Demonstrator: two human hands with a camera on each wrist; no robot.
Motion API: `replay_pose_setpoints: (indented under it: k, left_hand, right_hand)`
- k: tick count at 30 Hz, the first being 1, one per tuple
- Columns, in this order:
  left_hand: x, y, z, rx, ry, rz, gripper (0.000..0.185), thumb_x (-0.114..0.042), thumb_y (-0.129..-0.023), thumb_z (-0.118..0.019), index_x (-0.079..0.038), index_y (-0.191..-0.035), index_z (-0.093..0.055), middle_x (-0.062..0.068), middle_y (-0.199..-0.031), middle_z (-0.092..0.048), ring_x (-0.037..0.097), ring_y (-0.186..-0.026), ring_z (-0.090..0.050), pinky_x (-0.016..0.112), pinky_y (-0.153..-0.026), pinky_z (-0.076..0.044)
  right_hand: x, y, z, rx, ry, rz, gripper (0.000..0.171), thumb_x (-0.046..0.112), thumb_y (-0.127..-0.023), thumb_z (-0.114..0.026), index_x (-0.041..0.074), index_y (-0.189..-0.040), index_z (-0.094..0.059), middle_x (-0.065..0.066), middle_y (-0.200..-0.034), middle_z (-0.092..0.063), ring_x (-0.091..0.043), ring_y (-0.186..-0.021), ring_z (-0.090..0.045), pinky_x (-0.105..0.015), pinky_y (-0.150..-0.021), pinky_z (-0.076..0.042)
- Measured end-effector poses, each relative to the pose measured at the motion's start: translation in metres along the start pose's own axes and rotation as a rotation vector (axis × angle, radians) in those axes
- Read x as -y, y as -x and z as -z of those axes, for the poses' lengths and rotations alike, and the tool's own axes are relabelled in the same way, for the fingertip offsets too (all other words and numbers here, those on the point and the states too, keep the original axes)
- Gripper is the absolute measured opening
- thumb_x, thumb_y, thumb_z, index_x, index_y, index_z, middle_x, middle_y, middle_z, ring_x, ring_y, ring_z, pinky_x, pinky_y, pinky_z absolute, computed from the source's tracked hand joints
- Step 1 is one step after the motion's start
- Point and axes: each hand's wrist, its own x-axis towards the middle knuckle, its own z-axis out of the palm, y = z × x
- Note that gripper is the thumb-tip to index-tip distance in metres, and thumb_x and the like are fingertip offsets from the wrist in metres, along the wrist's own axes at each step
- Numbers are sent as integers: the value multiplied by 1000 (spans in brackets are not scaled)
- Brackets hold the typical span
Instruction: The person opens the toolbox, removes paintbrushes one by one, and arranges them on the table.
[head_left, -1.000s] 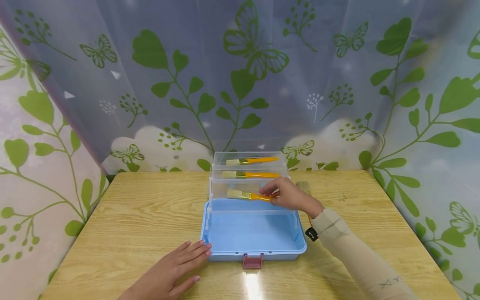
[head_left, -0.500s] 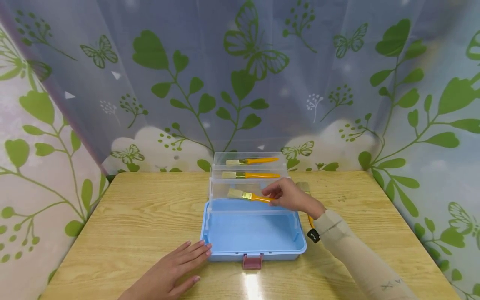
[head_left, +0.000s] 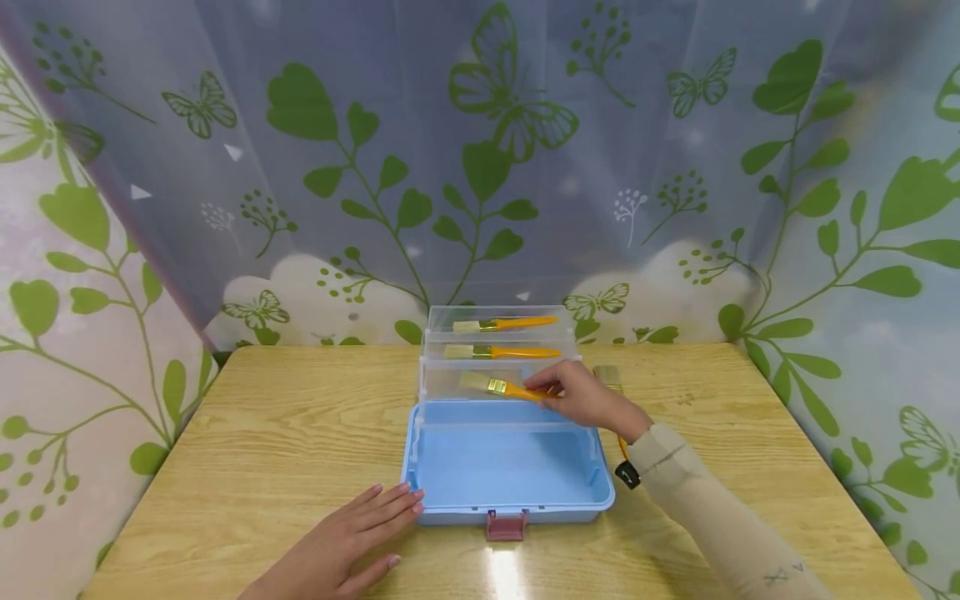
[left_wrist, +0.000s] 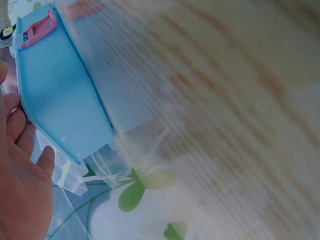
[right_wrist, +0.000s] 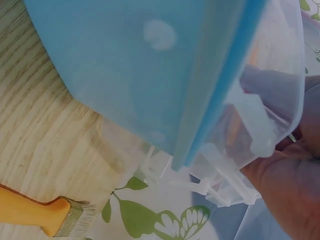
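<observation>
My right hand point(head_left: 588, 400) pinches the handle end of a paintbrush point(head_left: 517, 390) with a yellow-orange handle. The brush slants in the lowest clear tray point(head_left: 442, 383), its pale bristles dimmed behind the tray's front wall. Two similar brushes lie in the tiers above: a middle brush point(head_left: 517, 352) and a top brush point(head_left: 525, 322). The trays fold out from an opened light blue box point(head_left: 502, 467) with a pink latch point(head_left: 506, 527). At the box's left front corner, my left hand point(head_left: 345, 537) rests with its fingers straight, touching the rim.
Another paintbrush point(right_wrist: 37, 212) lies on the wooden table point(head_left: 300, 417) right of the box, partly hidden by my right wrist in the head view. A black wrist device point(head_left: 627, 475) hangs at my right sleeve. Patterned cloth point(head_left: 390, 167) stands behind the table.
The held paintbrush has turned slightly and sunk into the lowest tray, so its bristles now show faintly through the plastic. My left hand has stayed put.
</observation>
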Motion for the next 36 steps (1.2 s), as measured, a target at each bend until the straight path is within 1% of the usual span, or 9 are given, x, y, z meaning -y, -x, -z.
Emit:
replay_pose_setpoints:
  k: [5,9,18,24,31,36]
  left_hand:
    - [0,0,0,6,2,4,57,-27,-105,-57,-1,-154,-43,12,-159,-43,20,-153,-31,23,-127,-6]
    - [1,1,-1,8,2,4,58,-27,-105,-59,-1,-154,-43,11,-160,-42,20,-153,-30,23,-127,-6]
    - [-1,0,1,5,8,9,57,-27,-105,-58,-2,-154,-43,12,-160,-43,20,-152,-32,23,-127,-6]
    - [-1,1,-1,7,19,14,60,-27,-103,-61,-2,-155,-42,12,-159,-43,17,-154,-28,22,-126,-6]
    - [1,1,-1,0,16,4,59,-27,-104,-60,-2,-154,-43,12,-159,-44,18,-153,-30,22,-126,-6]
    - [0,0,0,0,10,7,58,-29,-104,-59,-2,-154,-43,12,-158,-45,18,-153,-30,22,-126,-6]
  right_hand:
    - [1,0,-2,7,34,-10,34,-10,-93,-65,-3,-126,-69,-17,-124,-71,-28,-106,-69,-38,-87,-59]
    - [4,1,-4,12,65,-23,35,-10,-94,-64,-3,-128,-69,-15,-123,-70,-27,-105,-67,-39,-89,-59]
    - [8,2,-3,64,105,-15,38,-11,-95,-61,-4,-132,-65,-15,-118,-67,-25,-102,-63,-39,-89,-57]
    - [11,3,-3,87,117,-14,37,-10,-96,-60,-3,-132,-66,-14,-120,-67,-24,-103,-61,-39,-89,-56]
    - [11,3,-2,71,106,-20,38,-8,-97,-60,0,-134,-66,-11,-119,-67,-24,-104,-63,-39,-90,-57]
    - [13,3,0,49,96,-2,39,-8,-97,-60,1,-134,-65,-10,-118,-68,-23,-102,-64,-36,-87,-58]
